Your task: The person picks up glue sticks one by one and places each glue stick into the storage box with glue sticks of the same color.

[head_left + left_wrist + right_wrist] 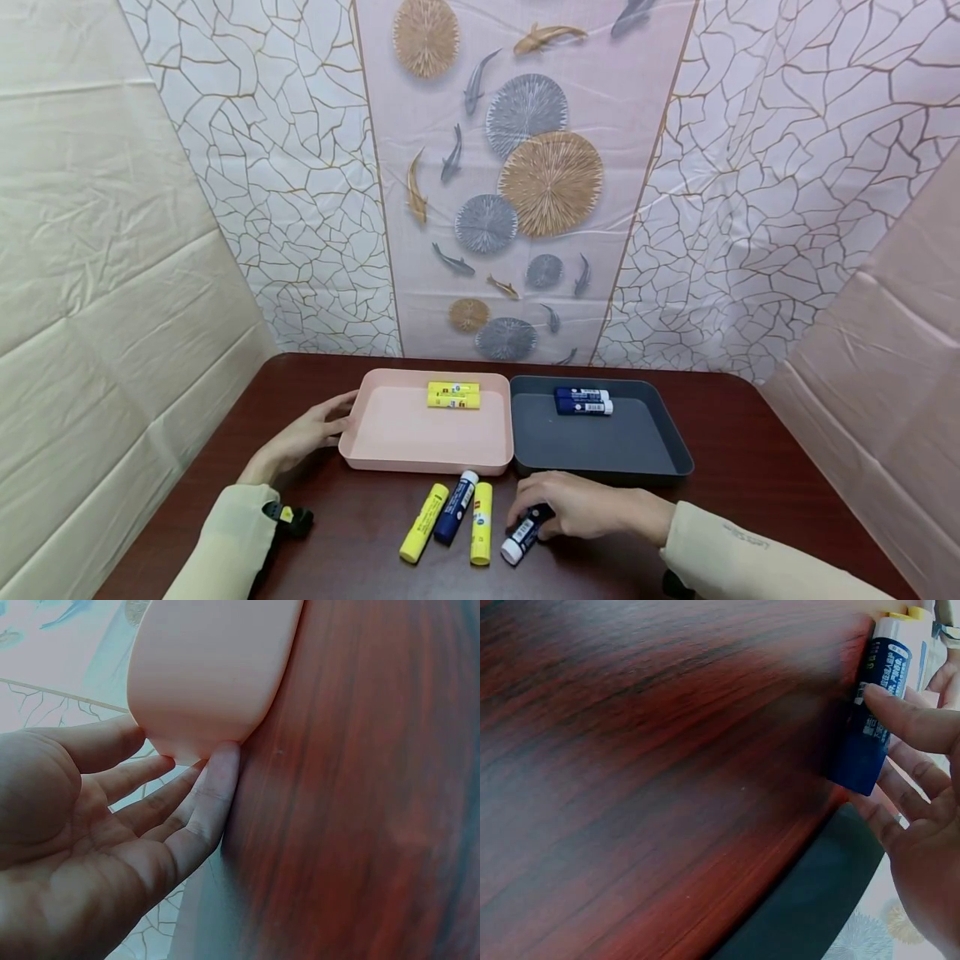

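Left hand (309,432) outstretched against pink tray (401,437), right hand (583,504) pinching blue stick (524,533), trayed yellow sticks (453,402) are shown only by head view, over brown table (352,533), before patterned cloth (315,208).

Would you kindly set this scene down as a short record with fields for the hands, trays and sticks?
Left hand: touches the left end of the pink rectangular tray
Right hand: grips a white-capped, dark-blue cylindrical stick
Pink tray contents: two yellow cylindrical sticks, side by side
Dark grey rectangular tray: two white-capped blue sticks, side by side
Loose on the reddish-brown wood-grain table: two yellow sticks, one blue stick between them
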The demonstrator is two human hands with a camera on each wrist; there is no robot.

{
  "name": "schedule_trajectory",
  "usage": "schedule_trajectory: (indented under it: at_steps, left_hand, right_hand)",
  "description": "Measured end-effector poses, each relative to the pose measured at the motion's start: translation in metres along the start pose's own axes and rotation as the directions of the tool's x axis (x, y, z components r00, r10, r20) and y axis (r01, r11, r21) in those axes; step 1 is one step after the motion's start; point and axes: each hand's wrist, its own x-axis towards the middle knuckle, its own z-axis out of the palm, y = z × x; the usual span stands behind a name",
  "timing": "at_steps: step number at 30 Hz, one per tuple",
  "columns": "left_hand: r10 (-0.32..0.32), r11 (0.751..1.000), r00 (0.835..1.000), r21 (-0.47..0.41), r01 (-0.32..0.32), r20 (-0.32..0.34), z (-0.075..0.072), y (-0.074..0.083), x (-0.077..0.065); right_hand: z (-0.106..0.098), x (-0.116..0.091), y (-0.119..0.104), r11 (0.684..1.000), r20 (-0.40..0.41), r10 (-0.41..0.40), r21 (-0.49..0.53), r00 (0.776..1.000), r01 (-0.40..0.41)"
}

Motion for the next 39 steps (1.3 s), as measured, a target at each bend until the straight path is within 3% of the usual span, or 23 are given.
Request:
schedule_trajectory:
  at_steps: [9,18,22,39]
  left_hand:
    - [-0.014,1.0,1.0,0.021,0.014,-0.011,0.002,0.002,0.0]
    - [-0.038,0.999,0.999,0.036,0.04,-0.035,0.003,0.0,0.0]
    - [-0.022,0.999,1.0,0.031,0.023,-0.021,0.002,0.0,0.0]
    - [-0.025,0.999,0.999,0.039,0.026,-0.031,0.001,0.0,-0.001]
  right_hand:
    - [0.003,-0.006,0.006,1.0,-0.026,-0.025,-0.005,0.999,0.025]
    - [0.005,-0.007,0.008,0.999,-0.039,0.012,0.045,0.999,-0.01]
    - [0.004,-0.007,0.008,0.999,-0.052,0.009,0.051,0.999,-0.007]
    - [-0.022,-0.02,0.005,0.995,-0.197,0.028,0.095,0.98,-0.009]
